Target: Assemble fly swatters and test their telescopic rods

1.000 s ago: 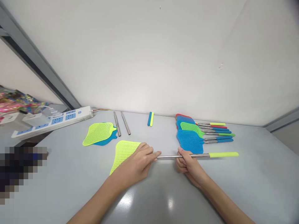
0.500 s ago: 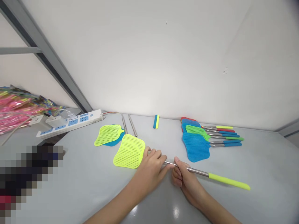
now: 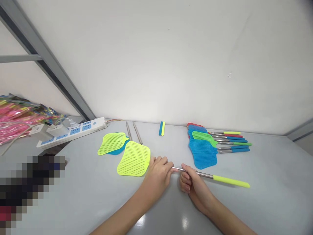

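Two bare forearms reach in from the bottom edge over a glossy grey table (image 3: 85,186). Both hands grip one yellow fly swatter (image 3: 135,159), lying crosswise just in front of the person. The left hand (image 3: 158,171) closes over its neck, hiding where head and shaft meet; the right hand (image 3: 192,182) curls around the metal shaft (image 3: 204,175), thumb on top. A short stretch of thin rod shows between them. The long axis runs left to right, its handle end angled slightly towards the person. The left hand is nearer the mesh head, the right nearer the yellow handle (image 3: 231,181).

Beyond, at left, a loose yellow swatter head (image 3: 112,143) overlaps a blue one (image 3: 119,148), beside two metal rods (image 3: 137,133). At right, multicoloured swatters (image 3: 203,156) lie piled, handles rightward. Farther back are blue and yellow grip sleeves (image 3: 163,128), a power strip (image 3: 95,125) at left, and a white wall (image 3: 171,71).
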The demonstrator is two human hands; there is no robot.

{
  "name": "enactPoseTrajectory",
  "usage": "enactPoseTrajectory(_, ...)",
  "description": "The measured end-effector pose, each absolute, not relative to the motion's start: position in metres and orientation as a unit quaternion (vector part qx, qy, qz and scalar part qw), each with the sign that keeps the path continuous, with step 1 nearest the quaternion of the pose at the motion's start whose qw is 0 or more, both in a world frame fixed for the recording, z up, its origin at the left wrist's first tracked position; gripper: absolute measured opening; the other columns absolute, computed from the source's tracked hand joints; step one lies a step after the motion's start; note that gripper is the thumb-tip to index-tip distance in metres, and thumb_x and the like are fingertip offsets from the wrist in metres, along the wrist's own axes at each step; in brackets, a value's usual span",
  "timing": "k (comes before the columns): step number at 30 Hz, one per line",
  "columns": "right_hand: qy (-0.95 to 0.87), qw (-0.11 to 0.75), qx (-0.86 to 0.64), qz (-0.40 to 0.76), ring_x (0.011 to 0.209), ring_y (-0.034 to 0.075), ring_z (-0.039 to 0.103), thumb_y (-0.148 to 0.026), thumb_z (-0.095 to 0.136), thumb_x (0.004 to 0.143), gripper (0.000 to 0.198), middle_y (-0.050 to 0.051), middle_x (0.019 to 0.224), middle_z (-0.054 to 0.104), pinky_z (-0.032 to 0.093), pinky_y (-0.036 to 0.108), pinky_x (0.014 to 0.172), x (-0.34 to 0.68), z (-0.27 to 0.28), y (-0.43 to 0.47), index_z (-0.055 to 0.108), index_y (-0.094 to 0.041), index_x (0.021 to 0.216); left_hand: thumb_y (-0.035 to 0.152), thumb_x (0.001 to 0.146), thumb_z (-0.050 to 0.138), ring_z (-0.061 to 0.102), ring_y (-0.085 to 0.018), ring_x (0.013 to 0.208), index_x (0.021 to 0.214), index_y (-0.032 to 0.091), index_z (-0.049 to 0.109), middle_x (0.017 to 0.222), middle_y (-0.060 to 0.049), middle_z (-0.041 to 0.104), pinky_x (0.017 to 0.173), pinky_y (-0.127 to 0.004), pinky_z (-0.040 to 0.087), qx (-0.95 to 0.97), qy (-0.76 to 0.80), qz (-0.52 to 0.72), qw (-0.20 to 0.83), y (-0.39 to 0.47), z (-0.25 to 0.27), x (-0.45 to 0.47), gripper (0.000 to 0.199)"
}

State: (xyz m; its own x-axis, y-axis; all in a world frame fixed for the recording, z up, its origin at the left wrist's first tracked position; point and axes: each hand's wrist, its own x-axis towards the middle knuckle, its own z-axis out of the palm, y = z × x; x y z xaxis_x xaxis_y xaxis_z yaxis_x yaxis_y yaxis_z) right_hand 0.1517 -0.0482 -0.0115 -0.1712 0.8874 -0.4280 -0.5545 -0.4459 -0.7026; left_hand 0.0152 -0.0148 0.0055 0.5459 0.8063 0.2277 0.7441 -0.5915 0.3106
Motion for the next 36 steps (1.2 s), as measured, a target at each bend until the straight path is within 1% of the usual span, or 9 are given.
enactPoseTrajectory(9, -0.222, 0.502, -0.439, 0.711, 0.039, 0.005, 0.015, -0.038, 0.048, 0.074, 0.038, -0.008, 0.046, 0.017, 0.011, 0.024, 0.042, 0.151, -0.007, -0.051, 0.026, -0.018, 0.05, 0.03, 0.085, 0.032, 0.04, -0.014, 0.067, 0.065, 0.018, 0.051, 0.063, 0.0, 0.048, 0.066, -0.03, 0.025, 0.884, 0.422, 0.17, 0.106, -0.007, 0.014, 0.008, 0.031)
enactPoseTrajectory(15, -0.198, 0.519, -0.45, 0.699, 0.039, 0.005, 0.011, -0.036, 0.05, 0.073, 0.037, -0.008, 0.046, 0.015, 0.009, 0.024, 0.042, 0.157, -0.003, -0.048, 0.025, -0.019, 0.05, 0.032, 0.084, 0.033, 0.04, -0.014, 0.067, 0.066, 0.018, 0.053, 0.062, 0.001, 0.049, 0.067, -0.03, 0.024, 0.877, 0.434, 0.178, 0.105, 0.004, 0.02, -0.005, 0.03)
enactPoseTrajectory(25, -0.211, 0.51, -0.456, 0.698, 0.039, 0.005, 0.012, -0.036, 0.049, 0.073, 0.037, -0.008, 0.046, 0.015, 0.009, 0.024, 0.042, 0.159, 0.002, -0.047, 0.025, -0.019, 0.051, 0.036, 0.083, 0.036, 0.041, -0.013, 0.067, 0.065, 0.019, 0.053, 0.062, 0.002, 0.048, 0.069, -0.029, 0.025, 0.872, 0.444, 0.169, 0.114, 0.009, 0.024, -0.011, 0.029)
enactPoseTrajectory(30, -0.185, 0.506, -0.447, 0.714, 0.039, 0.005, 0.011, -0.035, 0.049, 0.073, 0.037, -0.008, 0.046, 0.014, 0.009, 0.024, 0.041, 0.162, -0.002, -0.046, 0.024, -0.019, 0.051, 0.033, 0.085, 0.032, 0.041, -0.013, 0.068, 0.067, 0.019, 0.053, 0.062, 0.002, 0.049, 0.068, -0.029, 0.025, 0.874, 0.442, 0.169, 0.113, 0.008, 0.018, -0.009, 0.031)
enactPoseTrajectory(36, -0.171, 0.498, -0.448, 0.722, 0.037, 0.005, 0.013, -0.042, 0.049, 0.072, 0.043, -0.008, 0.044, 0.012, 0.01, 0.024, 0.04, 0.163, -0.006, -0.045, 0.021, -0.02, 0.048, 0.033, 0.085, 0.03, 0.041, -0.013, 0.068, 0.071, 0.02, 0.054, 0.064, 0.002, 0.049, 0.069, -0.03, 0.024, 0.877, 0.437, 0.167, 0.111, 0.008, 0.014, -0.007, 0.031)
